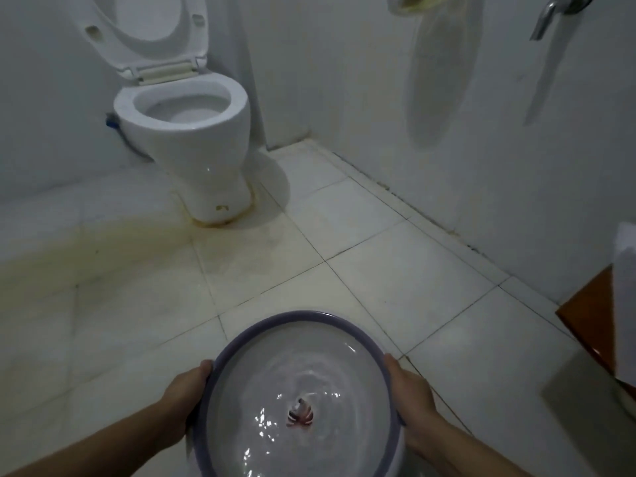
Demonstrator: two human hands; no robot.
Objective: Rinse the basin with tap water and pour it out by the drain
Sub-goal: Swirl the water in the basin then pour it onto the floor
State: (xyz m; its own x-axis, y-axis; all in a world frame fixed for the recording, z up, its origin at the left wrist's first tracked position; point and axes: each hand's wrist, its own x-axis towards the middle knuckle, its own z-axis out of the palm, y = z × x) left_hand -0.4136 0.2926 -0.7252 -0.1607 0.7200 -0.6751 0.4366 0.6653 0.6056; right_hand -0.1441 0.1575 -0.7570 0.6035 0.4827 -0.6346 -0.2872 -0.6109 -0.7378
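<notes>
Head view: I see both hands on the basin (296, 390), held low at bottom centre of frame, above the tiled floor (395, 270). Left hand (186, 397) clamped on the basin's left rim, thumb up over the edge, fingers hidden under the side. Right hand (409, 394) mirrors it on the right rim, thumb on top, fingers wrapped down the outer wall. Both closed on the rim, neither spread.

Basin is round, white inside, purple-grey rim. Water (275, 435) inside, rippled, with bright glints on the near side. Small red-and-dark mark (301, 415) at the bottom centre; I can't tell what it is through the ripples. Basin looks roughly level; exact tilt I can't tell.

Toilet (192, 132) upper left, well apart from the basin, seat and lid raised. Yellowish stain (86, 249) runs across the floor from the toilet base to the left edge. White wall (516, 149) on the right, metal lever handle (550, 15) at top right. Orange-brown wooden edge (588, 321) at far right.
</notes>
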